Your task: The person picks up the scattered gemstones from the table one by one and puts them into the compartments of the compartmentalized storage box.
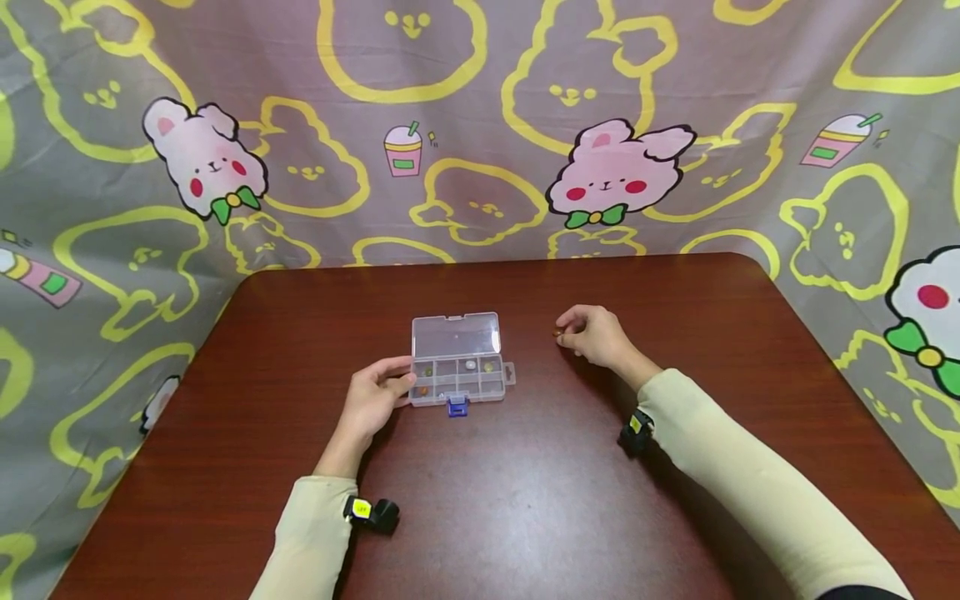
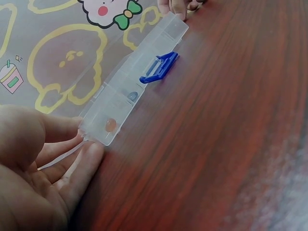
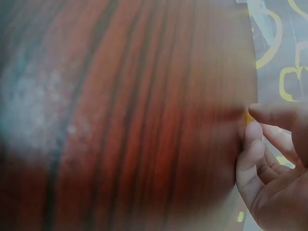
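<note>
A clear plastic compartment box (image 1: 458, 402) with a blue latch (image 1: 457, 407) sits on the table, its lid (image 1: 455, 335) raised at the back. My left hand (image 1: 372, 395) holds the box's left end between thumb and fingers. Small beads lie in separate compartments: an orange bead (image 2: 110, 125), a bluish bead (image 2: 133, 96), a green bead (image 1: 428, 372), a white bead (image 1: 471, 364) and a yellowish bead (image 1: 488, 367). To the right of the box, my right hand (image 1: 595, 336) pinches a small amber-brown bead (image 1: 557, 332) just above the table; the fingertips (image 3: 253, 130) hide most of it.
The dark wooden table (image 1: 517, 483) has rounded far corners. Behind and along both sides hangs a cartoon-patterned curtain (image 1: 465, 125). A hanging tab (image 1: 510, 373) sticks out from the box's right end. A small black camera is strapped on each wrist.
</note>
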`<control>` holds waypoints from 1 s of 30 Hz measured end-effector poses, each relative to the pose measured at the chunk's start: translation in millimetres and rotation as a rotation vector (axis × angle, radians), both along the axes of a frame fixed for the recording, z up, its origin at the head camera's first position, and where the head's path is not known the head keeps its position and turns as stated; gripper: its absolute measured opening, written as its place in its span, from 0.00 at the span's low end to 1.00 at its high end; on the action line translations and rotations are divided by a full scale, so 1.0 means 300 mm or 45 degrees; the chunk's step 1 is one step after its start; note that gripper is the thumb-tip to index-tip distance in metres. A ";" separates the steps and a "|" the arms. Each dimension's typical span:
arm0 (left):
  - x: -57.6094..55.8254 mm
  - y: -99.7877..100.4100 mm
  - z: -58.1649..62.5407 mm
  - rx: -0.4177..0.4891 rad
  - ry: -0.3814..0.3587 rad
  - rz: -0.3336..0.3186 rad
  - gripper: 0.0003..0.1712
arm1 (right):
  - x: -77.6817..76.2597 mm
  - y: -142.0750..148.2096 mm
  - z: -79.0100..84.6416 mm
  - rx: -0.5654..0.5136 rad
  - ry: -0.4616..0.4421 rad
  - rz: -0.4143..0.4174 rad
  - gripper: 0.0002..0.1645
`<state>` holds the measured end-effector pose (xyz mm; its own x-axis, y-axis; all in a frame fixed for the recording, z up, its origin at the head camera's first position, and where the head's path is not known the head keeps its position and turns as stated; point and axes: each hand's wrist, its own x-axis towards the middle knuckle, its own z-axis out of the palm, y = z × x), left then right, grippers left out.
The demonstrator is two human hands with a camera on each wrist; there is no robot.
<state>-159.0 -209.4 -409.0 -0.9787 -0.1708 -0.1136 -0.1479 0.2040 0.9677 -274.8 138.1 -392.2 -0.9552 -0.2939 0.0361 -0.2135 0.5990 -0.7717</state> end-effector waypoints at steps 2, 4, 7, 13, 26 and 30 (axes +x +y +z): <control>-0.001 0.001 0.002 0.005 0.007 0.000 0.19 | -0.003 0.000 0.000 0.002 0.005 0.000 0.13; -0.001 0.002 0.004 0.005 0.011 -0.003 0.19 | -0.006 0.000 0.000 0.006 0.006 0.001 0.13; -0.002 0.004 0.004 0.007 0.008 0.001 0.19 | -0.012 -0.001 -0.001 0.021 -0.007 -0.006 0.13; -0.002 0.003 0.000 0.014 0.013 -0.004 0.19 | -0.026 -0.004 0.001 0.065 -0.094 -0.001 0.13; -0.002 0.002 0.000 0.010 0.000 0.001 0.19 | -0.038 -0.009 0.013 0.082 -0.154 0.047 0.10; -0.002 0.002 -0.001 0.005 0.007 -0.001 0.19 | -0.037 -0.009 0.016 0.082 -0.155 0.046 0.10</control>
<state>-159.6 -208.8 -409.3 -0.9795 -0.1694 -0.1086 -0.1421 0.2003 0.9694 -285.9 135.3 -387.4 -0.9400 -0.3262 -0.0998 -0.1428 0.6419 -0.7534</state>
